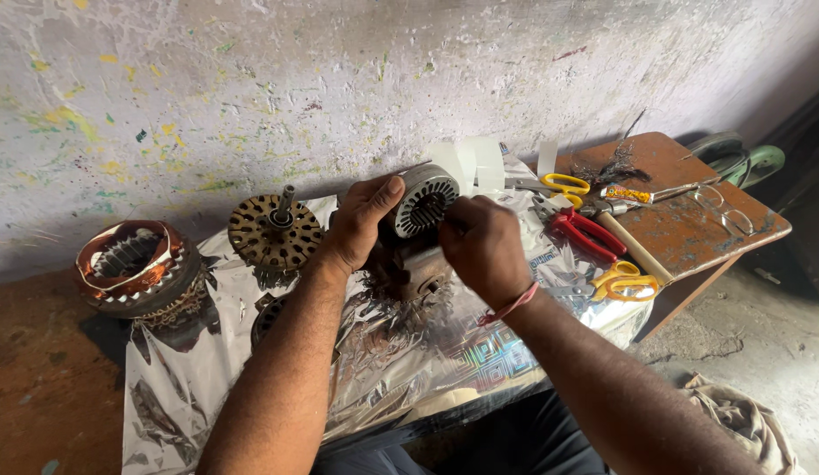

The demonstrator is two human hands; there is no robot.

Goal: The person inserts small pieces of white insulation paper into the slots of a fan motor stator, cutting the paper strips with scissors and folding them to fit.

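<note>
Item in hand: a bare steel stator core (424, 200), ring-shaped with slotted inner teeth, held tilted on edge above a crinkled silver foil sheet (409, 361), near the wall. White paper strips (469, 164) stand up just behind its upper rim.

The left hand (361, 220) wraps over the core's left side, thumb laid along the rim, fingers closed behind it. The right hand (482, 246) is bunched at the core's right edge, fingertips pinched together against the slots; what they pinch cannot be made out. A red band (508, 308) circles the right wrist.

Directly below the core, partly hidden by the hands: a dark metal motor part (418, 268) resting on the foil.

Left of the hands: a round perforated rotor plate with a short shaft (275, 230), upright on the foil's edge. Further left, on the brown floor: a stator wound with copper wire (132, 264).

Right of the hands: yellow-handled scissors (563, 186), red-handled pliers (588, 232), a wooden hammer handle (634, 248) and a second pair of yellow-handled scissors (628, 281). These lie at the near end of a low brown wooden board (691, 233), which also bears spectacles (724, 209).
</note>
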